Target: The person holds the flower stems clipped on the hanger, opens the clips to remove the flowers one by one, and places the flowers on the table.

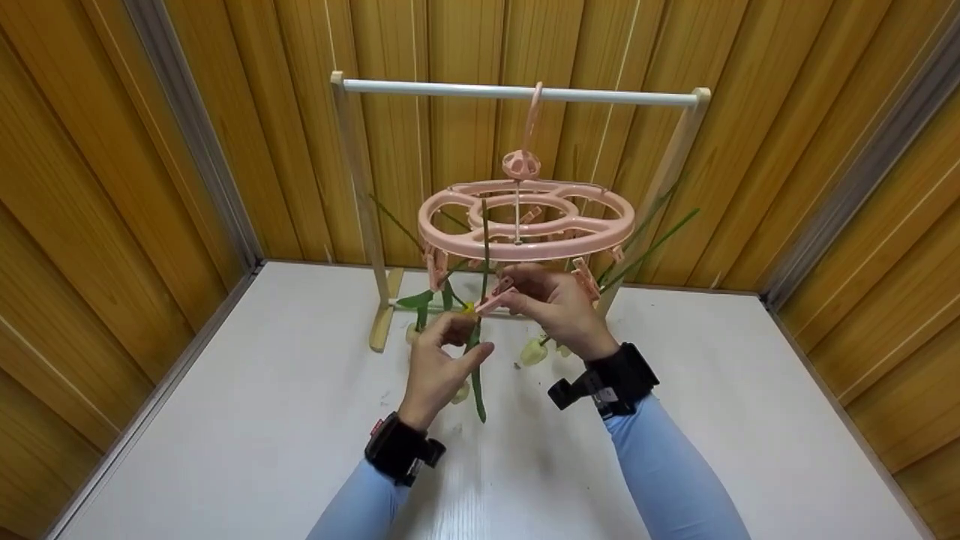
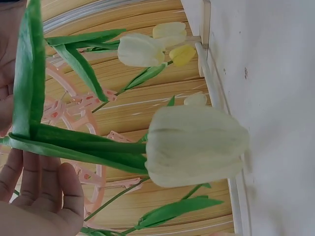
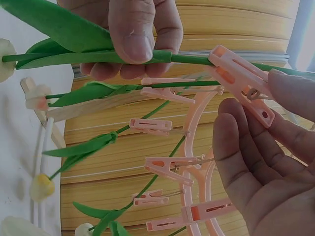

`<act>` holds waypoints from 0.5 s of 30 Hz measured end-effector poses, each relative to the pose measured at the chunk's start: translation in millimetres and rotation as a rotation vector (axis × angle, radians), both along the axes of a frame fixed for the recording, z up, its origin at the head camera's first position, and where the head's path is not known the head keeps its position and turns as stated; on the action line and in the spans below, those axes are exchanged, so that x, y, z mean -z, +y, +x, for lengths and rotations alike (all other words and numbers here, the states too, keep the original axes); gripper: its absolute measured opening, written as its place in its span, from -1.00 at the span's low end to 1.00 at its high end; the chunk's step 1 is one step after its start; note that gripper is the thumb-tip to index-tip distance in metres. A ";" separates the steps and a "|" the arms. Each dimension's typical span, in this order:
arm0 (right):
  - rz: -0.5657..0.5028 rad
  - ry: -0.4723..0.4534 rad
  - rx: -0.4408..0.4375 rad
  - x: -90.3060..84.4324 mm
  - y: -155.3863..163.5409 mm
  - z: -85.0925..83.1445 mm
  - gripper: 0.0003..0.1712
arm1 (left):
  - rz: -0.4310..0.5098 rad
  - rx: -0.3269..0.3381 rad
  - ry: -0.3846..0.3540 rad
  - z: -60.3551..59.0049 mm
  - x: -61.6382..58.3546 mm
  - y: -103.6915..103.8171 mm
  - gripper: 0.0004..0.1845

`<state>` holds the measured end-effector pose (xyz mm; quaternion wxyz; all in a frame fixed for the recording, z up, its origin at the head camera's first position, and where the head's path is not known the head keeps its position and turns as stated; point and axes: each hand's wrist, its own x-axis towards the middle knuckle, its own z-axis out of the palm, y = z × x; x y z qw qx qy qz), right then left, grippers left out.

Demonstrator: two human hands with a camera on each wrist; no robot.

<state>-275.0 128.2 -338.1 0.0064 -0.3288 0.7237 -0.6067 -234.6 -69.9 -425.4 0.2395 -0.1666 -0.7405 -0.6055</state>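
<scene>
My left hand (image 1: 439,367) pinches the green stem of an artificial tulip (image 2: 197,145) between thumb and fingers. This flower hangs head down, its white bloom large in the left wrist view and its long leaf beside the hand. With thumb and fingertips my right hand (image 1: 562,304) holds a pink clothespin (image 3: 241,83) by its handle end. The clothespin's jaws lie across the stem, above the left hand in the head view. Over both hands is a round pink clip hanger (image 1: 525,250), hung by its hook from a bar.
A white rail (image 1: 450,88) on wooden posts carries the hanger. Other tulips (image 1: 534,351) hang head down from clothespins (image 3: 150,126) around the ring. The white table (image 1: 300,450) lies below, with wood-patterned panels (image 1: 465,45) behind and at both sides.
</scene>
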 end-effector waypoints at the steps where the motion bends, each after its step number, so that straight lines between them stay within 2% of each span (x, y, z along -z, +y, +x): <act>1: -0.004 -0.006 0.001 0.5 0.1 -0.2 -0.62 | -0.004 -0.009 0.001 0.4 -0.1 0.1 -0.70; 6: -0.006 -0.001 -0.004 2.7 0.5 -2.0 -0.62 | -0.024 -0.039 0.003 2.0 0.1 0.7 -0.75; 15: 0.026 0.005 -0.002 3.6 1.4 -2.0 -0.63 | -0.008 -0.048 0.021 2.5 2.8 0.0 -0.82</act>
